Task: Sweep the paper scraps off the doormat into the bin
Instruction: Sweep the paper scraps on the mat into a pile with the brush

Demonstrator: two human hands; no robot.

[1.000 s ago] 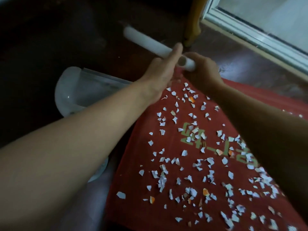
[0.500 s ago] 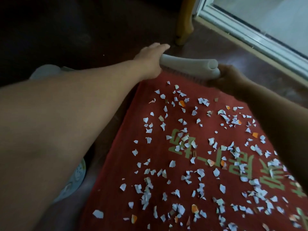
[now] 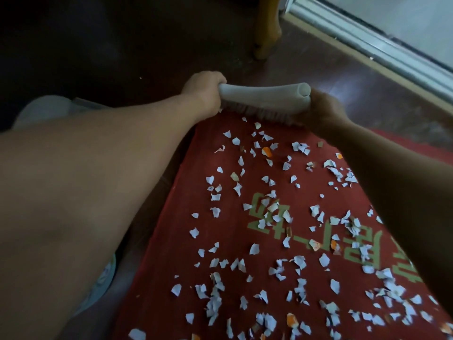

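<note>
Both hands grip one white brush (image 3: 263, 95) lengthwise: the left hand (image 3: 204, 93) wraps its curled fingers round the left end, and the right hand (image 3: 324, 111) closes about the right end, though its fingertips are tucked out of sight behind the handle.

Nearest, the bare left forearm (image 3: 85, 192) fills the near left and runs off the edge of view. The red doormat (image 3: 171, 241) is beside it, cut off at the near edge and on the right. Torn paper scraps (image 3: 254, 249), mostly white with a few orange, are strewn over nearly all of it, thickest at the near end. Greenish lettering (image 3: 277, 234) shows among them; scraps cover parts of it and the right forearm (image 3: 404, 192) hides its right side, so it cannot be read.

The pale bin (image 3: 41, 111) is on the floor left of the mat, almost wholly hidden behind the left forearm. Only a rounded white part beyond the arm and a sliver below it show, and which way it faces is hard to make out.

At the mat's far edge the brush lies crosswise, its pinkish bristles (image 3: 259, 114) down on the red pile. Beyond it the dark floor (image 3: 110, 50) is dim, with little detail visible. A wooden furniture leg (image 3: 267, 28) stands far off, its top cut away, and a pale door frame (image 3: 362, 38) slants across the far right.
</note>
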